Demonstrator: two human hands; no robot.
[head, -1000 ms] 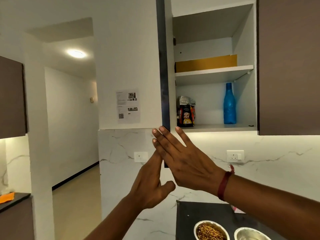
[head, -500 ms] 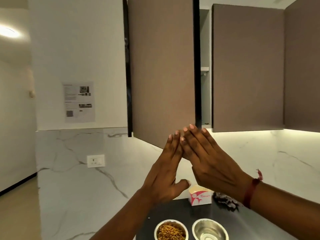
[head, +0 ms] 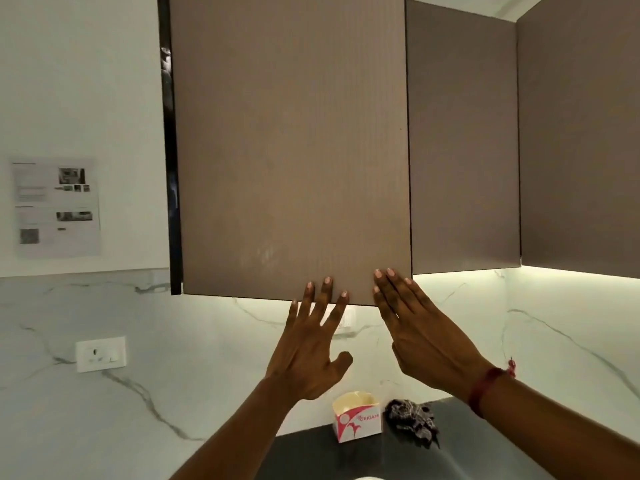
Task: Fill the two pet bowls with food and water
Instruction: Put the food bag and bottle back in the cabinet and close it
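Both hands are flat against the cabinet door [head: 291,150], low on its panel. The left hand [head: 308,362] has its fingers [head: 327,289] straight and spread wide. The right hand [head: 426,344] has its fingers [head: 389,282] straight and close together. Neither hand holds anything.

The step in hand looks like pushing this door shut. Its lower edge sits just under the fingertips and looks proud of the neighbouring door [head: 464,150] to their right, so it is probably not quite home.

To do it well, press evenly with the flat pads near the free edge, which lies right of the right fingers and gives the most leverage. Keep the fingertips clear of the seam between the two doors, and ease the door in rather than slamming it.

Below the fingers, on the dark desk [head: 485,445], stand a small paper box [head: 356,422] and a crumpled dark cloth [head: 412,422]. The pet bowls are not clearly in view. A pale sliver at the bottom edge may be a rim, but I cannot tell.
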